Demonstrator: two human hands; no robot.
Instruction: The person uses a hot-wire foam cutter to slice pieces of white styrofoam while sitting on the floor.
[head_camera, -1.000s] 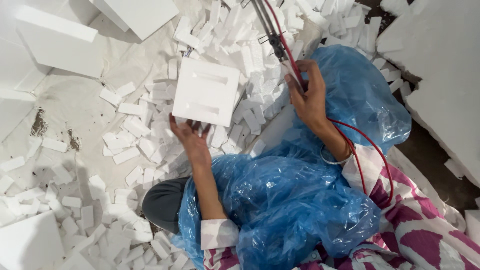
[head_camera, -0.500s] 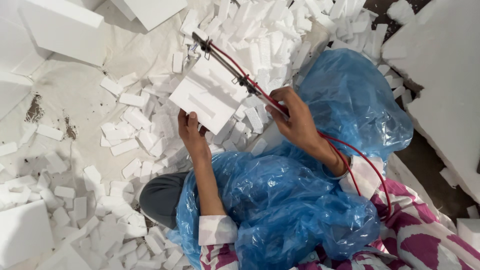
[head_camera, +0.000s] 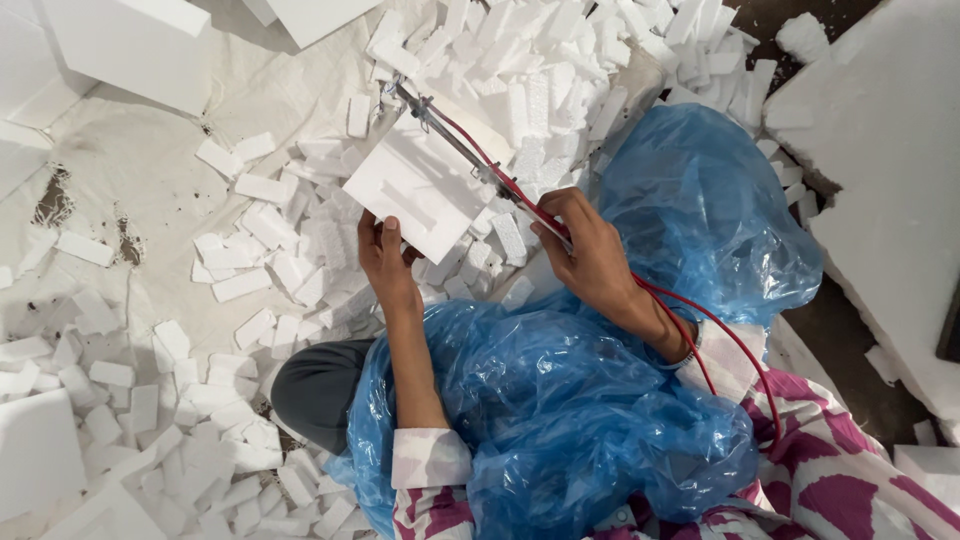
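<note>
— Two hands busy?
— Yes. The left hand (head_camera: 385, 258) has its grip closed on the near edge of a white foam block (head_camera: 418, 190), held above the scattered foam pieces (head_camera: 255, 260) on the floor.
— And the right hand (head_camera: 590, 258)?
— Its grip is wrapped tight around a wire cutting tool (head_camera: 470, 150) with a red cable (head_camera: 720, 345), lying along the block's far right edge. Blue plastic sheet (head_camera: 560, 410) covers the lap.

Lighting was pretty even and bright, soft daylight with no hard source you could pin down. The white foam scraps (head_camera: 250, 225) came close to blowing out (detail on the big slabs was mostly gone). Shadows were faint and short under the pieces. The blue plastic sheet (head_camera: 560, 400) caught small shiny highlights. Focus was decent throughout, with slight wide-angle stretch at the corners.
</note>
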